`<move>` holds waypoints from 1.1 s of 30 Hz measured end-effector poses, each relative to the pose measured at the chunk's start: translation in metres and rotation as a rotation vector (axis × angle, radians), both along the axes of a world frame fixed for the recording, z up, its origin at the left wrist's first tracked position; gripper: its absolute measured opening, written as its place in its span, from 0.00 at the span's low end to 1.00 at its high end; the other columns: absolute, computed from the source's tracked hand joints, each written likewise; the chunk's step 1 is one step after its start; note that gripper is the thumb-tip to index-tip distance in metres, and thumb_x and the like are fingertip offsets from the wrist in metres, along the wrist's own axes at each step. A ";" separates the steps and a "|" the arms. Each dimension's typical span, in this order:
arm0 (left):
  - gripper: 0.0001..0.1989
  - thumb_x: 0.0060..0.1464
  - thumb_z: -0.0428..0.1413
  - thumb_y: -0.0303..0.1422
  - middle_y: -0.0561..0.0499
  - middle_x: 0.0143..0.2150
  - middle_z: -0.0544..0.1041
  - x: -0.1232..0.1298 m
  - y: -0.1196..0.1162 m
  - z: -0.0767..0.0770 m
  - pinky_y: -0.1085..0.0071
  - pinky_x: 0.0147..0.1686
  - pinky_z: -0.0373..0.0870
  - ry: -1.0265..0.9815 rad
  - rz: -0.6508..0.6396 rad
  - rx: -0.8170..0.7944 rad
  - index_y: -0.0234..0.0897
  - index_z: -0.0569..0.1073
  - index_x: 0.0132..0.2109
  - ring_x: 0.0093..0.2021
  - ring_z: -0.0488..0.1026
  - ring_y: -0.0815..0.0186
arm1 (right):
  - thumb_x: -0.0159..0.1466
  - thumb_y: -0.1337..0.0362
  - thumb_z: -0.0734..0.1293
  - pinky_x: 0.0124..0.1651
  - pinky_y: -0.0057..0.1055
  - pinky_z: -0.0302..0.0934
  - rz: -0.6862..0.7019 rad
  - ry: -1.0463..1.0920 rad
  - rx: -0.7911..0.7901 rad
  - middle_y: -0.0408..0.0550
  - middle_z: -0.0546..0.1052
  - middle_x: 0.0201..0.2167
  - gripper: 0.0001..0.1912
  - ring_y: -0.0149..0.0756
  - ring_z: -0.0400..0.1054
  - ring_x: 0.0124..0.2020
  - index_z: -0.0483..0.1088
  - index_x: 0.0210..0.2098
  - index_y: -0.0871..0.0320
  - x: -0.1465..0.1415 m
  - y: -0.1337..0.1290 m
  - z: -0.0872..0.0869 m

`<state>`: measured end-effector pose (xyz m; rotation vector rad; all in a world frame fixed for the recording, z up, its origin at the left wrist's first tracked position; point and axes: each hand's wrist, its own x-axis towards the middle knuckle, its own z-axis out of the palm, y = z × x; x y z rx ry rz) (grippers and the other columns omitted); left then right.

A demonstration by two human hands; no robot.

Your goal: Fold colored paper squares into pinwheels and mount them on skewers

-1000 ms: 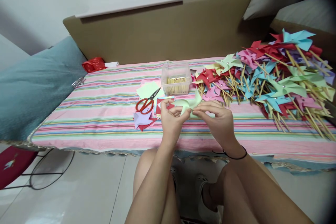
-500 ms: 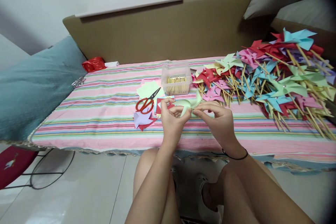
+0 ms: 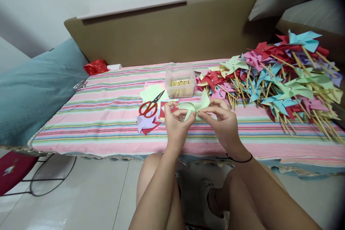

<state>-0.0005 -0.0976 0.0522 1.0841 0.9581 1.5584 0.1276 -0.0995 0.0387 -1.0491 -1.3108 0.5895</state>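
My left hand [image 3: 176, 124] and right hand [image 3: 225, 124] both pinching the green paper pinwheel [image 3: 194, 108], fingers closed on it, just in front of the clear stick box [image 3: 180, 81], red scissors [image 3: 149, 106] lying left of that box

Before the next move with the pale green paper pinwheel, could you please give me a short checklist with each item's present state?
1. Left hand grips the pale green folded paper pinwheel: ok.
2. Right hand pinches the same paper at its middle: ok.
3. Blades gathered at the centre: cannot tell, fingers hide it.
4. Clear plastic box of wooden sticks stands open just behind the hands: ok.
5. Red-handled scissors lie apart from both hands, on the cut coloured paper pieces: ok.
6. Heap of finished coloured pinwheels on sticks lies beside the right hand without touching it: ok.
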 end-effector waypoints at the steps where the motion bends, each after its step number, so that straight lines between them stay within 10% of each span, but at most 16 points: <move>1: 0.25 0.43 0.63 0.27 0.60 0.23 0.76 0.000 0.000 0.000 0.75 0.30 0.67 0.003 0.002 -0.002 0.43 0.54 0.41 0.23 0.71 0.72 | 0.54 0.64 0.73 0.47 0.40 0.64 0.001 -0.001 -0.003 0.48 0.68 0.40 0.02 0.41 0.66 0.46 0.77 0.28 0.54 0.000 0.000 0.000; 11: 0.26 0.43 0.62 0.26 0.60 0.24 0.76 0.000 -0.001 0.002 0.75 0.31 0.67 -0.002 -0.019 -0.003 0.43 0.54 0.42 0.24 0.71 0.72 | 0.47 0.62 0.77 0.36 0.34 0.69 0.146 0.331 -0.113 0.43 0.76 0.34 0.33 0.36 0.73 0.33 0.54 0.43 0.50 -0.009 -0.002 0.007; 33: 0.27 0.41 0.64 0.27 0.60 0.26 0.75 -0.003 -0.001 0.005 0.74 0.33 0.66 0.016 -0.012 0.017 0.43 0.54 0.41 0.26 0.71 0.72 | 0.49 0.61 0.76 0.31 0.35 0.71 0.132 0.237 -0.116 0.41 0.77 0.27 0.35 0.40 0.75 0.28 0.54 0.49 0.49 -0.005 -0.006 0.011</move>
